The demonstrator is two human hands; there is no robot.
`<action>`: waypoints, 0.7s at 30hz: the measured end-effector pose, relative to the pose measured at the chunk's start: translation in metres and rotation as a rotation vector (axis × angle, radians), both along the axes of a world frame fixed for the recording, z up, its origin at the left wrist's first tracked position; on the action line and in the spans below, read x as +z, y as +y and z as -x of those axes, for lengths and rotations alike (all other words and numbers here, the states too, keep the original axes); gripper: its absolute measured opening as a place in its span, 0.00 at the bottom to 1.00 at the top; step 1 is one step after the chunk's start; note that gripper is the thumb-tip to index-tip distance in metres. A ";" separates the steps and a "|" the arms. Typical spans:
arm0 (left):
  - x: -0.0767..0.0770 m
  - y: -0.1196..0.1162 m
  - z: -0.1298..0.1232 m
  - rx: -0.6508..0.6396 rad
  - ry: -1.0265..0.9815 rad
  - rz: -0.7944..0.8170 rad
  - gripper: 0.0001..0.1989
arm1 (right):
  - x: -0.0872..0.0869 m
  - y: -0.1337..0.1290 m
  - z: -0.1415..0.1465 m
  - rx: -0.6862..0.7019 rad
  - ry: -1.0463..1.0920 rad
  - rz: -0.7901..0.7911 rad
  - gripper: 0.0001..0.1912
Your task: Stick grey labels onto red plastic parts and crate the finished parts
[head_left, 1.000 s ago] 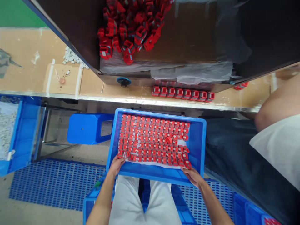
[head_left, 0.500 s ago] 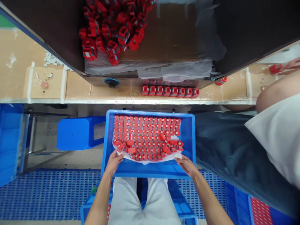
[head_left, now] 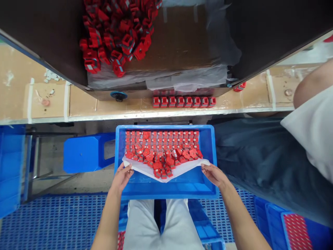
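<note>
A blue plastic bin (head_left: 166, 193) stands before me, between my knees and the bench. Inside it, a white sheet (head_left: 185, 168) lies under many small red and grey parts (head_left: 166, 141). My left hand (head_left: 123, 176) pinches the sheet's near left corner; my right hand (head_left: 213, 173) pinches the near right corner. Both corners are raised, and the near edge sags in the middle. Parts at the back stand in neat rows, while those nearer me are tumbled together in a heap towards the sag. Beneath the sheet, the bin's front floor shows bare blue.
A row of red parts (head_left: 184, 102) lines the bench edge (head_left: 104, 116). Above, a dark-walled box holds a pile of red parts (head_left: 117, 38). A blue stool (head_left: 82, 154) stands left. On the right sits a person in dark trousers (head_left: 249, 152).
Both hands have lifted the sheet's near corners and moved slightly apart. More parts have tipped out of their rows and slid into a heap at the middle.
</note>
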State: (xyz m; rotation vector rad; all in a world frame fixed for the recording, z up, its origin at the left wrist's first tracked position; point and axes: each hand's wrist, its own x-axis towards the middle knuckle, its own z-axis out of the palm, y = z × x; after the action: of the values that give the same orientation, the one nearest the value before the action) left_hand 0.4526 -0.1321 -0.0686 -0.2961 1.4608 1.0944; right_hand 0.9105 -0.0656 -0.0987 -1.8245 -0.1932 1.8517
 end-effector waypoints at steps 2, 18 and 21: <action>-0.007 0.001 -0.001 0.045 -0.011 0.002 0.19 | -0.002 0.001 0.001 -0.021 0.001 -0.013 0.18; -0.061 -0.055 -0.027 0.127 -0.030 0.267 0.06 | -0.047 -0.078 0.039 -0.024 -0.118 0.114 0.12; -0.065 -0.059 -0.036 0.115 -0.034 0.309 0.07 | -0.049 -0.089 0.050 0.052 -0.093 0.141 0.18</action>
State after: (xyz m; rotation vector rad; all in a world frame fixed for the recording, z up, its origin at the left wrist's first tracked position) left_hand 0.4884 -0.1913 -0.1333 -0.6198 1.5977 0.9466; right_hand 0.8607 -0.1542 -0.1473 -2.0208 -0.1472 1.8589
